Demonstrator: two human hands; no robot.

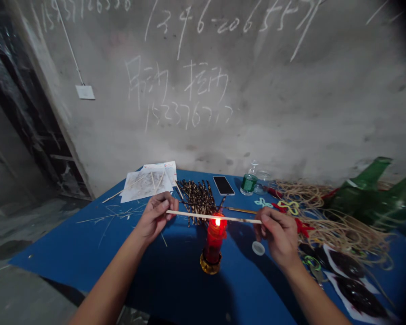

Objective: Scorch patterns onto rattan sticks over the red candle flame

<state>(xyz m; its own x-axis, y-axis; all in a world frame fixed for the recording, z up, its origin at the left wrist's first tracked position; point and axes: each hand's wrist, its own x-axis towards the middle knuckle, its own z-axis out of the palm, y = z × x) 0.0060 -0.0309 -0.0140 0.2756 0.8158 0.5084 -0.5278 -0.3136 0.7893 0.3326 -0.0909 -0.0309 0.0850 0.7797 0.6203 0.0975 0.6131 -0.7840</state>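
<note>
A thin pale wooden stick (192, 215) stretches level between my two hands. My left hand (158, 214) pinches one end of it, and my right hand (280, 230) pinches the other, where a dark mark shows near the fingers. The stick's middle crosses the flame of a red candle lamp (214, 243) with an amber base; whether it touches the flame I cannot tell. Behind the lamp lies a pile of dark-scorched sticks (198, 198). A small white round lid (258, 248) rests below my right hand, and a thin brush-like tool (242, 210) lies just behind the stick.
Papers (145, 185) with pale sticks lie at the back left of the blue table (71, 253). A phone (223, 185), a small bottle (249, 180) and a glass jar stand along the back. Twine (352, 230), green bottles (365, 180) and dark packets (358, 293) crowd the right.
</note>
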